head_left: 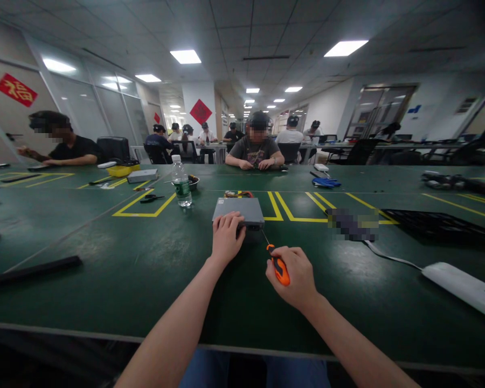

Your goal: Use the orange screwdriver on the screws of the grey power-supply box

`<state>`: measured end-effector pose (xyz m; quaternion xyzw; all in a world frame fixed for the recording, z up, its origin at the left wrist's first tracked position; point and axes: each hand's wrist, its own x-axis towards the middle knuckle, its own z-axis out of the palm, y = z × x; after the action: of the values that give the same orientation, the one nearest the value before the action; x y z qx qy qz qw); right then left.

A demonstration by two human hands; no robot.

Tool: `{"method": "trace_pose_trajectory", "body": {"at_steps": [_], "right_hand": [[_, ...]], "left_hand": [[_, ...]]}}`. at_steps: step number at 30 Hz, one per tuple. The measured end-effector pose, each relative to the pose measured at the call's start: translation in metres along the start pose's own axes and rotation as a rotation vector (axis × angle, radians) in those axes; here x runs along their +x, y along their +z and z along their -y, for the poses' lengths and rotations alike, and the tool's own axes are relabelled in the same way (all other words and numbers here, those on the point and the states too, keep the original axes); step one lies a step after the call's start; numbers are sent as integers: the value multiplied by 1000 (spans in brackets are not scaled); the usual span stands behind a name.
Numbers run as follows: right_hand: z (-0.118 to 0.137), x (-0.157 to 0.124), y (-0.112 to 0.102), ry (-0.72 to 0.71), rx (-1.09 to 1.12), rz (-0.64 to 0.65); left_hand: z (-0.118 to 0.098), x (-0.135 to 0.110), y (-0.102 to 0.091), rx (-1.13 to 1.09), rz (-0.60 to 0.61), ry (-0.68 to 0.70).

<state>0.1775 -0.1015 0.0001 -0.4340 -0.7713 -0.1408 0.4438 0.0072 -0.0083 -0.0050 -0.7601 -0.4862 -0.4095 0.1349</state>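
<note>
A grey metal power supply unit point(242, 209) lies on the green table, with coloured wires point(239, 194) at its far side. My left hand point(227, 234) grips its near left edge, fingers over the top and thumb at the front face. In my right hand point(294, 274) is a screwdriver point(282, 271) with an orange and black handle. Its thin shaft points up and left, the tip at the unit's near right corner. Whether the tip sits in a screw is too small to tell.
A water bottle point(181, 183) stands left of the unit, beside a small bowl point(193, 182). Rightward lie a blurred dark object point(350, 224), a black panel point(436, 225) and a white power strip point(464, 288). A black bar point(34, 270) lies left. People sit across the table.
</note>
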Motion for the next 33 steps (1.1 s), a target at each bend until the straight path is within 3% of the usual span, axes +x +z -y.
{"method": "trace_pose_trajectory", "body": {"at_steps": [4, 13, 21, 27, 33], "right_hand": [[1, 0, -2, -61, -16, 48], [2, 2, -1, 41, 8, -2], [1, 0, -1, -39, -15, 103], [-1, 1, 0, 80, 27, -29], [1, 1, -1, -42, -13, 63]], "left_hand": [[0, 0, -1, 3, 0, 1], [-1, 1, -2, 6, 0, 1], [-1, 1, -2, 0, -4, 3], [0, 1, 0, -7, 2, -6], [-1, 1, -2, -4, 8, -6]]}}
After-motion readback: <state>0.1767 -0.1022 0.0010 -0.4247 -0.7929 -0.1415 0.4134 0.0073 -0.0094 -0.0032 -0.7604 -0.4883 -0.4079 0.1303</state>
